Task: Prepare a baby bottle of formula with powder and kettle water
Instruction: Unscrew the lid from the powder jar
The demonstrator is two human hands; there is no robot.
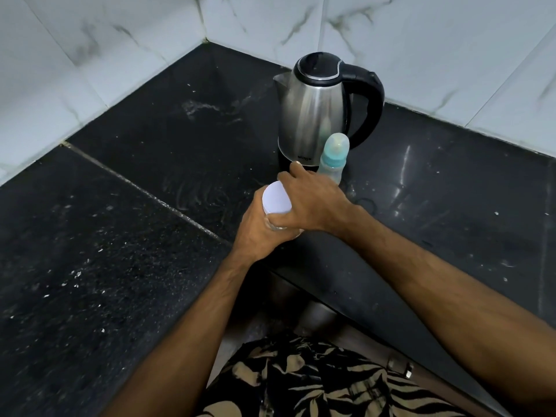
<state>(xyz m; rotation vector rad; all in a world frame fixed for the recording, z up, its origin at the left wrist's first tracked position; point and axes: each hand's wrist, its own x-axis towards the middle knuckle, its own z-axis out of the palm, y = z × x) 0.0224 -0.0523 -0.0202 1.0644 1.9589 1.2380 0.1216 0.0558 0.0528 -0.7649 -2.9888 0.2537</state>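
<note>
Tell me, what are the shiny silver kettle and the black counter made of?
Shiny silver kettle: probably brushed stainless steel, showing streaky reflections; its black handle looks like plastic. Black counter: likely polished stone, speckled and glossy.

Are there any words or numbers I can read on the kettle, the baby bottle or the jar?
Kettle: a small brand mark low on its front, too small and blurred to read.
Baby bottle: no readable text or numbers show.
Jar, gripped by the left hand and right hand: its white lid is blank.
</note>
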